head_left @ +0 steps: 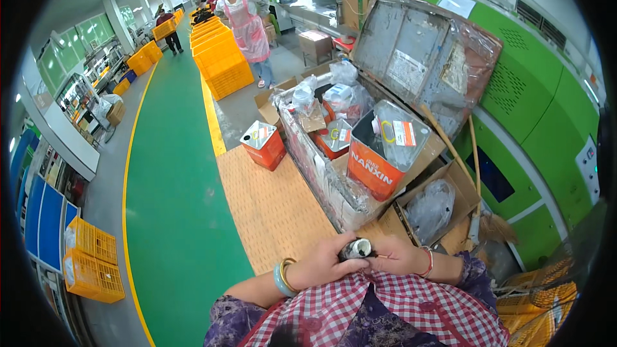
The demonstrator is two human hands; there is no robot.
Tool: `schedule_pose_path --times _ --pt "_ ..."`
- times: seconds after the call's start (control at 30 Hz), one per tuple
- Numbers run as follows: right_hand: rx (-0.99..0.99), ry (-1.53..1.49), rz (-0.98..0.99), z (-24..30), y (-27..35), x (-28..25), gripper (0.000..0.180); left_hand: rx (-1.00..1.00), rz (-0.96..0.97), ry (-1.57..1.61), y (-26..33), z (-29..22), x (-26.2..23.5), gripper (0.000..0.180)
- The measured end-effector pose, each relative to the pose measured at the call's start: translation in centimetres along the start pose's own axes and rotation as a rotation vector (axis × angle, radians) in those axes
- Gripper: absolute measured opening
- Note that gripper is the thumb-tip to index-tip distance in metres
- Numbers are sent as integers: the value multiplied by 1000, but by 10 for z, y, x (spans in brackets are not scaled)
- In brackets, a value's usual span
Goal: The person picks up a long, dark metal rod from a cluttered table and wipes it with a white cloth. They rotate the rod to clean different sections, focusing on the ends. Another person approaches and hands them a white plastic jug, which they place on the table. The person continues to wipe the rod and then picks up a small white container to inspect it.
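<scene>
- Short dark tube [357, 248] with a pale open end, at the near middle, just in front of a red-and-white checked apron [308, 302].
- Around the tube's left side, left hand [329, 258], in a narrow, closed hold; pale green and gold bangles on the wrist.
- At the tube's right side, right hand [397, 257], with fingers bent close together; cannot tell whether pinching the edge or only touching.
- Just beyond the hands, tan floor panel [276, 196], with a small orange can [265, 148] upright on the far part.
- To the right of that can, worn chest [302, 154] with lid [418, 58] raised; inside, a large orange can [379, 167] at the near end and plastic bags farther back.
- Right of the chest, cardboard box [466, 202] holding a clear bag [432, 209]; beside it, broom [495, 226] near a green machine [546, 109].
- Far left of the chest, yellow crates [222, 67] beside a green aisle [180, 205]; person in a pink apron [245, 29] just right of them.
</scene>
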State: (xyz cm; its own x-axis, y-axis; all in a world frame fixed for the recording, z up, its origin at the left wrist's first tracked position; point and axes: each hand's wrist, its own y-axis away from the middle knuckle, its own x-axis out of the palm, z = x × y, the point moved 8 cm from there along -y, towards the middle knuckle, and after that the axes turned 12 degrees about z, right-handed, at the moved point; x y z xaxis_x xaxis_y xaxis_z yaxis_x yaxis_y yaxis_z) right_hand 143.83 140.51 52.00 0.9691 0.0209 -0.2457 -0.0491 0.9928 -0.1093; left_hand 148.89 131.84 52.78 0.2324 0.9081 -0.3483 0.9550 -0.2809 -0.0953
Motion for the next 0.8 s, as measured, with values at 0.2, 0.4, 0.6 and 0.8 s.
schedule_pose_path --times 0.2,0.4,0.6,0.8 --pt "217 -335 15 6 2 2 30 84 -21 -130 7 -9 0 37" --pt "291 -129 47 28 -4 8 30 132 -44 -299 19 -15 1 48" --pt "251 -34 81 35 -9 11 26 79 -102 -167 23 -23 -4 48" --pt "-42 106 212 42 -17 24 16 120 19 103 31 -26 7 29"
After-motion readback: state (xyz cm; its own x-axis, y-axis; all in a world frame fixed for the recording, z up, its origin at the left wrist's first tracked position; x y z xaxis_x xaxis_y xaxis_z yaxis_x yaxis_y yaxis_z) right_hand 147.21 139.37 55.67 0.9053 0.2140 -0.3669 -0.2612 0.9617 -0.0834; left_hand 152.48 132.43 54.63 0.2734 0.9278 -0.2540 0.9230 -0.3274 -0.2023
